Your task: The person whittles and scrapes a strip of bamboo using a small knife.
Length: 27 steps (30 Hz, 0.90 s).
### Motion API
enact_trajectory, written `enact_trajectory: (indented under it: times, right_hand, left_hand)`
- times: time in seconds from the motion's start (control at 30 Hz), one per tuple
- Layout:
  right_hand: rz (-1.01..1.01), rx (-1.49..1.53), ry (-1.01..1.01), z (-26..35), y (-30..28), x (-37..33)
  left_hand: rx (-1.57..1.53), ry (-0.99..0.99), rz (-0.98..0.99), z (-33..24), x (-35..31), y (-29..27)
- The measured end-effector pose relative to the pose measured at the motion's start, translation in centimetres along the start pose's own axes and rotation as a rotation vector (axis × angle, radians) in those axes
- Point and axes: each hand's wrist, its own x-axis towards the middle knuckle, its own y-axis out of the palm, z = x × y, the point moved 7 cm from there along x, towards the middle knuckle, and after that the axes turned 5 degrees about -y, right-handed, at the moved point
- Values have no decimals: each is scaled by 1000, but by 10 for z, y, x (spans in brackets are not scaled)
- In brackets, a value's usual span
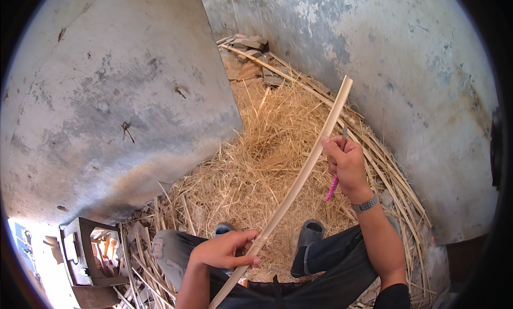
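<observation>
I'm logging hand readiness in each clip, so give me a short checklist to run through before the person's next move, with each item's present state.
1. Left hand has hold of the pale strip: ok, the strip passes between thumb and fingers.
2. Right hand holds the pink-handled tool: ok, its grey end points up.
3. Tool's grey end away from the left hand: ok, well apart.
4. Tool's edge sharp: cannot tell, too small to judge.
5. Strip's lower end free: cannot tell, it runs out of the picture.
6. Floor free of loose shavings: not ok, they lie thickly ahead of the person.
</observation>
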Motion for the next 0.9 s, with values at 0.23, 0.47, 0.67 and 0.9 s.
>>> enact_trajectory:
  times: [0.23, 0.47, 0.67, 0.9]
  right_hand:
    - [123, -346, -123, -19, 36, -32]
    - [221, -703, -572, 4, 54, -55]
    - [613, -859, -305, -29, 87, -70]
    - [592, -1000, -411, -30, 100, -80]
  left_hand:
    - [-140, 200, -310, -37, 24, 1]
    - [-142, 49, -538, -24, 11, -25]
    - [-235, 28, -524, -24, 7, -26]
    - [-260, 82, -518, -27, 7, -25]
